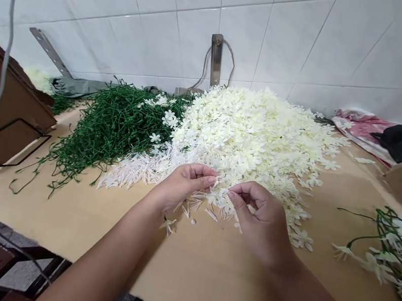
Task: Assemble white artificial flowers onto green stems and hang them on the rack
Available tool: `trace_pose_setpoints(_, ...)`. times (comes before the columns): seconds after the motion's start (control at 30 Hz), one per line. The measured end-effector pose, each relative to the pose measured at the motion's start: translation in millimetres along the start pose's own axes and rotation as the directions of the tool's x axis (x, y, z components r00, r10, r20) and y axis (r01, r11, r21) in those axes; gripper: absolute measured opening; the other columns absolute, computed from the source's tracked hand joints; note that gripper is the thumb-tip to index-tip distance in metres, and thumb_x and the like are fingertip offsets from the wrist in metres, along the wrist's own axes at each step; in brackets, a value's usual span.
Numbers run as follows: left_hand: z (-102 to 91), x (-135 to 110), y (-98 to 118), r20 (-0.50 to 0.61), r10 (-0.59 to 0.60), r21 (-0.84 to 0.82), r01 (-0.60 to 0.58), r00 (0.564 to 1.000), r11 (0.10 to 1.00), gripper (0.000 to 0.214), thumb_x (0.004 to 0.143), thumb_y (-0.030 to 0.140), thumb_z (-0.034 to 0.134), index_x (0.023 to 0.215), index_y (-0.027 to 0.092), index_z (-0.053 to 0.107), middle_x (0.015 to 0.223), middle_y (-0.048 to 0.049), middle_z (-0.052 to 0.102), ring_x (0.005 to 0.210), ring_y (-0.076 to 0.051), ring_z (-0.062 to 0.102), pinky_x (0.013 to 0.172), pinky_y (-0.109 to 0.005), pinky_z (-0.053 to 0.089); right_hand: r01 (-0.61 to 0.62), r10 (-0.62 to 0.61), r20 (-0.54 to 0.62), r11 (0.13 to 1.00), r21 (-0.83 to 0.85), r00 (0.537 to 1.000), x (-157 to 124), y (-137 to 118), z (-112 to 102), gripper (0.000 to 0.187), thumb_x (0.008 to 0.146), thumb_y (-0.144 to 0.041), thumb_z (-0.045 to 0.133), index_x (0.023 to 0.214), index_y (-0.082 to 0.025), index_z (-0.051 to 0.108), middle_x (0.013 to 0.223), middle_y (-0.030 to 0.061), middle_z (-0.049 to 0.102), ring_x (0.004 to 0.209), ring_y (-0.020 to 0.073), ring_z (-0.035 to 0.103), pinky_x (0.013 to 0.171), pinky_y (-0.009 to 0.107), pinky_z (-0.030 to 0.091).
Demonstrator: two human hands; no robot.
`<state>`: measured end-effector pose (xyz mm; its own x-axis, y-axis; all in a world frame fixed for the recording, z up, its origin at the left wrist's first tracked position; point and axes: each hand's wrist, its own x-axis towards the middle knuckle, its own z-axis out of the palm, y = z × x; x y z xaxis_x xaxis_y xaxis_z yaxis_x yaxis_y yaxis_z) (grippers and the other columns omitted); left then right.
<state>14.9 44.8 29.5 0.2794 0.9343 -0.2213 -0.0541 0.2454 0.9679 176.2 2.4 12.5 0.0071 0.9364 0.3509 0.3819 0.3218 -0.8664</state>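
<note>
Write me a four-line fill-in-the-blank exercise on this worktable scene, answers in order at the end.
1. The tangled stems beside the creamy flower pile are coloured ____.
2. The left hand is nearer those stems than the ____ hand.
3. The wall behind the table is covered with glossy white ____.
4. The grey cable hangs down the ____ side of the picture.

Missing words: green; right; tiles; left.
</note>
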Motion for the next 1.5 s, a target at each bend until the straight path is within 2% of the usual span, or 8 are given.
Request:
trace_pose_setpoints(0.2,13.0,2,-17,0.059,-0.108,-0.198,0.118,0.992,0.973,0.032,0.049,0.026,0.080,0.074,0.012,0.065,0.062,0.0009,0.062,0.055,-0.005,0.055,0.057,-0.016,0.043,0.077,-0.080,-0.036,0.993,-0.091,0.996,2,3,-3,0.006,0.073,-0.014,0.055,0.069,-0.015,0.059,0.065,0.0022,0.062,0.062,0.0124,0.057,0.061,0.025,0.046)
trace_pose_setpoints(0.43,16.1,-1,-17,0.090,-0.131,-0.246,0.150,0.987,0.958,0.028,0.051,0.024,0.080,0.072,0.012,0.066,0.056,0.0011,0.061,0.053,-0.005,0.055,0.054,-0.015,0.044,0.085,-0.097,-0.068,0.983,-0.163,0.993,1,4,-1,0.005,0.071,-0.013,0.055,0.068,-0.015,0.058,0.064,0.0018,0.060,0.061,0.0126,0.056,0.059,0.025,0.046)
trace_pose_setpoints(0.63,16.1,-3,-17,0.065,-0.113,-0.237,0.125,0.991,0.963,0.028,0.049,0.024,0.080,0.072,0.013,0.067,0.056,0.0010,0.062,0.054,-0.006,0.056,0.056,-0.015,0.044,0.219,-0.257,-0.079,0.922,-0.319,0.963,-1,6,0,0.008,0.071,-0.010,0.054,0.065,-0.016,0.054,0.063,0.0012,0.057,0.060,0.0131,0.054,0.059,0.026,0.044)
trace_pose_setpoints(0.77,17.8,-3,-16,0.039,-0.105,-0.224,0.111,0.994,0.968,0.031,0.046,0.025,0.081,0.071,0.013,0.067,0.054,0.0012,0.061,0.053,-0.006,0.056,0.056,-0.016,0.044,0.264,-0.321,-0.074,0.871,-0.414,0.944,0,6,1,0.011,0.072,-0.010,0.052,0.063,-0.017,0.052,0.061,0.0015,0.056,0.060,0.0144,0.053,0.059,0.027,0.043)
trace_pose_setpoints(1.0,19.9,-2,-18,-0.003,-0.084,-0.135,0.083,0.996,0.987,0.025,0.052,0.023,0.078,0.070,0.012,0.065,0.057,0.0006,0.062,0.055,-0.008,0.056,0.057,-0.018,0.044,0.243,-0.286,-0.043,0.874,-0.421,0.957,-1,6,2,0.011,0.075,-0.013,0.049,0.065,-0.018,0.051,0.063,0.0029,0.058,0.062,0.0156,0.054,0.060,0.028,0.043)
trace_pose_setpoints(1.23,20.6,-3,-16,0.012,-0.084,-0.165,0.085,0.996,0.983,0.028,0.050,0.026,0.079,0.070,0.012,0.067,0.056,-0.0002,0.062,0.055,-0.008,0.056,0.057,-0.018,0.044,0.217,-0.255,-0.062,0.907,-0.361,0.965,-1,7,-1,0.010,0.074,-0.012,0.050,0.067,-0.019,0.052,0.064,0.0014,0.058,0.062,0.0141,0.054,0.061,0.027,0.043)
trace_pose_setpoints(1.37,20.2,-3,-16,0.009,-0.099,-0.164,0.099,0.995,0.981,0.026,0.052,0.026,0.078,0.070,0.012,0.065,0.054,0.0002,0.061,0.054,-0.007,0.055,0.055,-0.018,0.044,0.256,-0.306,-0.050,0.867,-0.428,0.951,-1,5,0,0.011,0.075,-0.012,0.050,0.065,-0.017,0.052,0.062,0.0039,0.058,0.061,0.0157,0.054,0.060,0.028,0.043)
trace_pose_setpoints(1.5,21.4,-3,-19,0.004,-0.090,-0.120,0.089,0.996,0.989,0.025,0.056,0.027,0.076,0.072,0.012,0.064,0.058,-0.0005,0.062,0.057,-0.009,0.057,0.058,-0.020,0.045,0.327,-0.397,-0.012,0.774,-0.542,0.918,-1,4,1,0.016,0.077,-0.013,0.047,0.062,-0.017,0.050,0.060,0.0050,0.057,0.060,0.0168,0.052,0.059,0.030,0.042)
